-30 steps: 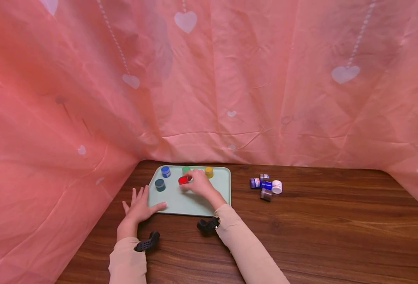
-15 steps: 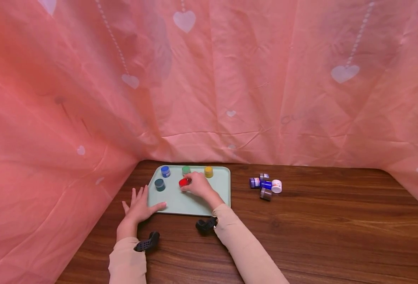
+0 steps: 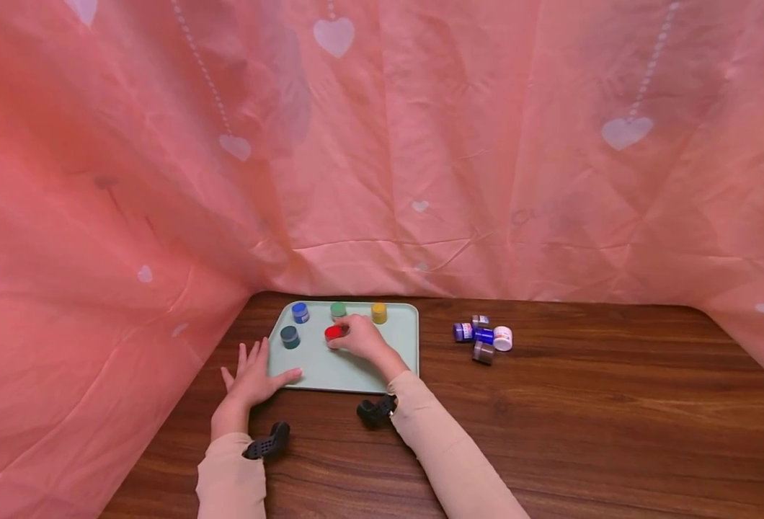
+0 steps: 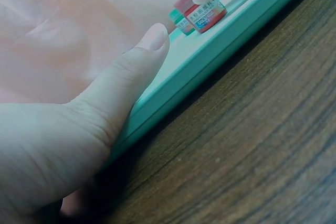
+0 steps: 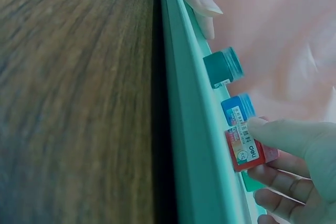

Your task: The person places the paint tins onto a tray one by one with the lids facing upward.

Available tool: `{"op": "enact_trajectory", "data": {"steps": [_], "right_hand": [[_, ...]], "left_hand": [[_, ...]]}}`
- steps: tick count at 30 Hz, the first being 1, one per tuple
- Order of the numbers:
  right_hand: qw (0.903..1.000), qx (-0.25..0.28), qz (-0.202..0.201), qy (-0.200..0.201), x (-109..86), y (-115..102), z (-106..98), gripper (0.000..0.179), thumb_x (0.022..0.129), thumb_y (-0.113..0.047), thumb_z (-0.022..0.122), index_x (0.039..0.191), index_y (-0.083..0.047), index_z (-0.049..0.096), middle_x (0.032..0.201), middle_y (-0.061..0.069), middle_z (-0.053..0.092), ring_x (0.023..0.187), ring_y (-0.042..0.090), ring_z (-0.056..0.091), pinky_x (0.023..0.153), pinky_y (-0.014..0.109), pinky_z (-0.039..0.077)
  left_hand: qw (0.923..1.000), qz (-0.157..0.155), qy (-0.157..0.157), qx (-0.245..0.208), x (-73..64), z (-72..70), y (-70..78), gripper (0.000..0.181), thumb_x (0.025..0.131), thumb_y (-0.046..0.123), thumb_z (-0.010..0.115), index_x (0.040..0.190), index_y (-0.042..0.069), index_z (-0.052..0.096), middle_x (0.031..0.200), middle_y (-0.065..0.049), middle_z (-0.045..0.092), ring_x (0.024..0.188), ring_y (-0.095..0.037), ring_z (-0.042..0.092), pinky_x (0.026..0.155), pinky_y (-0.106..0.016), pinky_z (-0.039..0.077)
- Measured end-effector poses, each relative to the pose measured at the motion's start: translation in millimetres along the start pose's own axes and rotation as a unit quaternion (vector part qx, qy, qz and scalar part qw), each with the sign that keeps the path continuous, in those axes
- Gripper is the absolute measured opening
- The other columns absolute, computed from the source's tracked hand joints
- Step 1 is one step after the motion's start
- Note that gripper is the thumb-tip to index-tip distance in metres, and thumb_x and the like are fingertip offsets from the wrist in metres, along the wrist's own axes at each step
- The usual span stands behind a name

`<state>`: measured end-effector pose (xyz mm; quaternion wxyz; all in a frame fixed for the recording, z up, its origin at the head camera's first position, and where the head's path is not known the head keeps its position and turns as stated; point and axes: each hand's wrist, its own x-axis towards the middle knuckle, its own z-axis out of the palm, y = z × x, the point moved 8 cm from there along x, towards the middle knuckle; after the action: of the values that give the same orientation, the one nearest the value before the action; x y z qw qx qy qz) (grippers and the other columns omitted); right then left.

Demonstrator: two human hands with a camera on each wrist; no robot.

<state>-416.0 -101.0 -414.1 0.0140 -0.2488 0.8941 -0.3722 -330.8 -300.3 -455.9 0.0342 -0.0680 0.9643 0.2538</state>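
Head view: the right hand (image 3: 364, 340) pinches the red jar (image 3: 333, 334) between thumb and fingers at the middle of the mint-green tray (image 3: 330, 375); the jar's base appears to rest on the surface, though the fingers partly hide it. The left hand (image 3: 252, 378), apart from the right, lies with fingers spread at the tray's near left corner. Also on the tray stand a green jar (image 3: 338, 309), yellow jar (image 3: 379, 313), blue jar (image 3: 300, 313) and dark teal jar (image 3: 290, 337).

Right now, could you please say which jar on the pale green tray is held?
The small red cylindrical jar, the only red one there, pinched by the right hand.
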Motion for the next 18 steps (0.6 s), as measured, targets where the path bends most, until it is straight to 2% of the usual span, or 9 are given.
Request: {"op": "enact_trajectory", "data": {"steps": [3,6,11,18], "right_hand": [[0.9996,0.017,0.024,-0.001,-1.2,4,0,0.044,0.081,-0.025,0.079,0.12,-0.006,0.069,0.101,0.007,0.07,0.087,0.015,0.059,0.079,0.029,0.051],[0.9995,0.011,0.027,0.01,-3.1,6,-1,0.051,0.081,-0.027,0.08,0.125,-0.007,0.067,0.099,0.007,0.069,0.086,0.016,0.057,0.079,0.031,0.05],[0.9989,-0.022,0.02,0.036,-9.3,5,-5,0.053,0.081,-0.033,0.08,0.124,-0.006,0.066,0.096,0.006,0.067,0.09,0.018,0.057,0.083,0.035,0.05],[0.9972,-0.04,0.014,0.061,-19.6,1,-14,0.053,0.079,-0.039,0.079,0.119,-0.007,0.066,0.1,0.008,0.068,0.1,0.025,0.056,0.088,0.039,0.049]], "left_hand": [[1.0,0.001,0.0,0.0,1.1,0.3,-0.1,0.121,0.077,0.076,0.06,0.156,0.003,0.005,0.162,-0.027,0.005,0.149,-0.045,-0.014,0.106,-0.077,-0.014],[1.0,0.001,-0.002,-0.003,0.5,0.5,-0.7,0.121,0.077,0.075,0.06,0.156,0.003,0.005,0.162,-0.027,0.005,0.149,-0.045,-0.014,0.106,-0.076,-0.014],[1.0,0.001,-0.001,-0.003,0.2,0.4,-1.3,0.121,0.077,0.075,0.061,0.156,0.003,0.005,0.162,-0.027,0.005,0.149,-0.046,-0.013,0.106,-0.077,-0.013],[1.0,0.006,0.004,-0.002,2.1,-0.6,-0.7,0.121,0.077,0.075,0.06,0.156,0.003,0.005,0.161,-0.028,0.005,0.149,-0.046,-0.013,0.106,-0.077,-0.013]]}}
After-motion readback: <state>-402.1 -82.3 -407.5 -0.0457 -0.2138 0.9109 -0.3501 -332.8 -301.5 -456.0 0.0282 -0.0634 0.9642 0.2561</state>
